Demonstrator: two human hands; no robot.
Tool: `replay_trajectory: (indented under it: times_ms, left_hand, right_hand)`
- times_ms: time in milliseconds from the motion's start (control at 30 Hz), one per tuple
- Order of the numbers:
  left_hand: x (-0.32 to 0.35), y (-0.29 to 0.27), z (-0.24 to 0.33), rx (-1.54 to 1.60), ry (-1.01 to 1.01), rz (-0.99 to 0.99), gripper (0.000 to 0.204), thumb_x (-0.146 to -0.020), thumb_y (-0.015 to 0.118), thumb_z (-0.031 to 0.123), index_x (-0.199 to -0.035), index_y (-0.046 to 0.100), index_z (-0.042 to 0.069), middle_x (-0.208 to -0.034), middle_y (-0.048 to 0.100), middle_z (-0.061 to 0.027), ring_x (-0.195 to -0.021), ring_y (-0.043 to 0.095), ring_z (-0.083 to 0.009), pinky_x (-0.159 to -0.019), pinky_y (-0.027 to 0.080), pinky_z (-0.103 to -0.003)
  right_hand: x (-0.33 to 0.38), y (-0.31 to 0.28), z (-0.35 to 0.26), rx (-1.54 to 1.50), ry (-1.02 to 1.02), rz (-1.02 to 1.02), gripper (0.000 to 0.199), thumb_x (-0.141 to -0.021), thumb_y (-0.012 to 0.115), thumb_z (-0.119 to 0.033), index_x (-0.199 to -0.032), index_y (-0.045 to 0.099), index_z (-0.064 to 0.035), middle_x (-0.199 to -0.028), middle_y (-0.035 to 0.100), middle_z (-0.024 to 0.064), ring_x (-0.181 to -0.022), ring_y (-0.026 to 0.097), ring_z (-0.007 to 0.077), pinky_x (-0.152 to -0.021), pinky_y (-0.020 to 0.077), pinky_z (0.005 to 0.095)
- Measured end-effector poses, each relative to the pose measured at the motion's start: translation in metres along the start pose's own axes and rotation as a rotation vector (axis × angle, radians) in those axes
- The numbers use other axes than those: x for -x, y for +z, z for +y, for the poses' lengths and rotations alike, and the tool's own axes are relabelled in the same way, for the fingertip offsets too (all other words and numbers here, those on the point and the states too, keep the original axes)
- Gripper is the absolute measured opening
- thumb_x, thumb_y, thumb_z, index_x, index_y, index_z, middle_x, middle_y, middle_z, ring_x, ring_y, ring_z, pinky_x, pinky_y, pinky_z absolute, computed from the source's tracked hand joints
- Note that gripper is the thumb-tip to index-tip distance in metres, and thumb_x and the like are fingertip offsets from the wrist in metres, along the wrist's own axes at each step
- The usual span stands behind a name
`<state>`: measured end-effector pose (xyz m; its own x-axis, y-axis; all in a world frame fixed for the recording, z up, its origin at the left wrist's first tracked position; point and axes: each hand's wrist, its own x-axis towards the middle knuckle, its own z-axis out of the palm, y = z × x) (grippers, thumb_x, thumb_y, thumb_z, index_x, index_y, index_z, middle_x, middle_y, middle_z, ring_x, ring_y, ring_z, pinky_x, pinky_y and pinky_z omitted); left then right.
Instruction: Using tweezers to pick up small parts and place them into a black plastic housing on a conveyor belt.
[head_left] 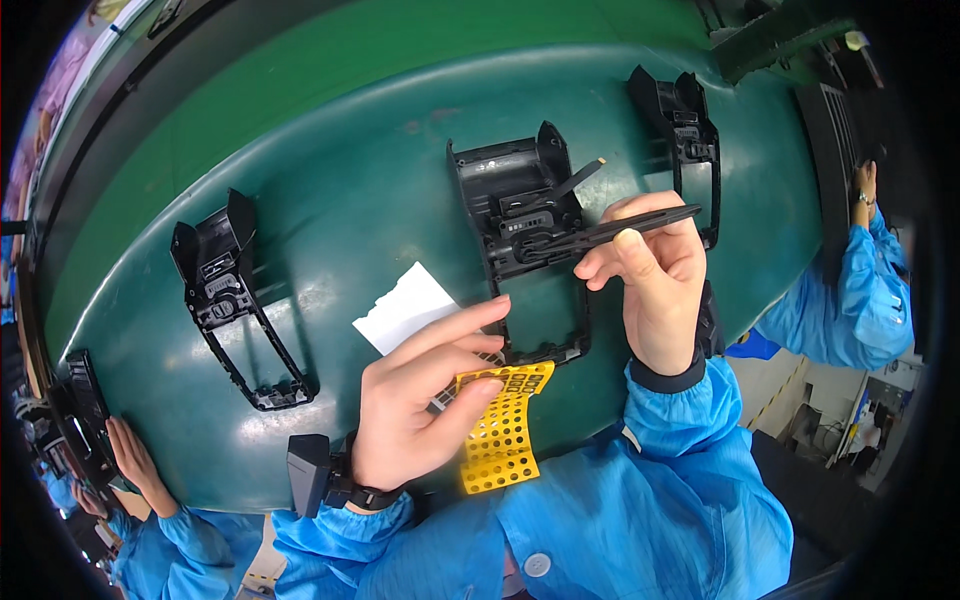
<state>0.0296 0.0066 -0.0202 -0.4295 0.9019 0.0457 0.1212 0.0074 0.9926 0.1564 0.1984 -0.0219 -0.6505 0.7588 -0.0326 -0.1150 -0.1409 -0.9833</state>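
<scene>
My right hand (665, 275) pinches a pair of black tweezers (625, 229) between thumb and fingers, its back end rising past my knuckles and its tips pointing left over the middle of a black frame (510, 170); whether the tips touch it I can't tell. My left hand (425, 405), lower and to the left, grips a yellow sheet (502, 440) full of holes by its upper edge, thumb on top, index finger stretched toward my right hand, and the sheet hangs down beside my thumb. The black frame lies just beyond both hands, its hooded end away from me and its bare rectangular end reaching back between them, the near edge just above the yellow sheet. A dark strip (578, 180) with a pale tip slants up from it, just beyond my right fingers. Beyond my left fingers lies a piece of white paper (405, 308) with a ragged edge. Farther out, a second frame (222, 285) lies well to the left of my left hand, and a third frame (690, 135) beyond my right. All three rest on the green tabletop (350, 220). Far left of my left hand, a co-worker's hand (140, 465) is beside another black part (85, 390); far right of my right hand shows another person's blue sleeve (865, 285).
</scene>
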Motion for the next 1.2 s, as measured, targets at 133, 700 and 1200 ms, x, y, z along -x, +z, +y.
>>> replay_trajectory:
  times_ms: [133,700,1200]
  left_hand:
    - [0.0,0.001,0.0,0.009,-0.018,0.01,0.011,-0.085,0.064,0.007,-0.084,0.063,-0.004,-0.124,0.06,-0.0256,-0.095,0.069,-0.0281,-0.082,0.054,-0.036]
    - [0.001,0.0,-0.002,0.01,-0.011,0.017,0.014,-0.087,0.064,0.01,-0.086,0.063,-0.004,-0.124,0.06,-0.0259,-0.094,0.069,-0.0283,-0.083,0.053,-0.036]
    - [0.001,0.0,0.0,-0.031,-0.018,0.03,0.01,-0.085,0.063,0.005,-0.087,0.064,-0.005,-0.121,0.062,-0.0245,-0.095,0.069,-0.0275,-0.083,0.054,-0.036]
  right_hand:
    - [0.0,0.0,0.001,-0.01,-0.008,-0.001,0.022,-0.091,0.063,-0.008,-0.109,0.054,-0.0003,-0.093,0.064,0.0121,-0.071,0.068,0.0215,-0.06,0.0535,0.0279]
    - [0.0,0.0,0.004,0.015,-0.043,-0.031,0.02,-0.091,0.063,-0.008,-0.107,0.054,-0.0007,-0.093,0.062,0.0104,-0.07,0.067,0.0195,-0.06,0.0523,0.0271]
    - [0.015,0.011,0.01,0.274,-0.448,-0.106,0.023,-0.086,0.061,0.008,-0.106,0.054,0.0019,-0.105,0.055,0.0168,-0.082,0.067,0.0212,-0.067,0.0545,0.0284]
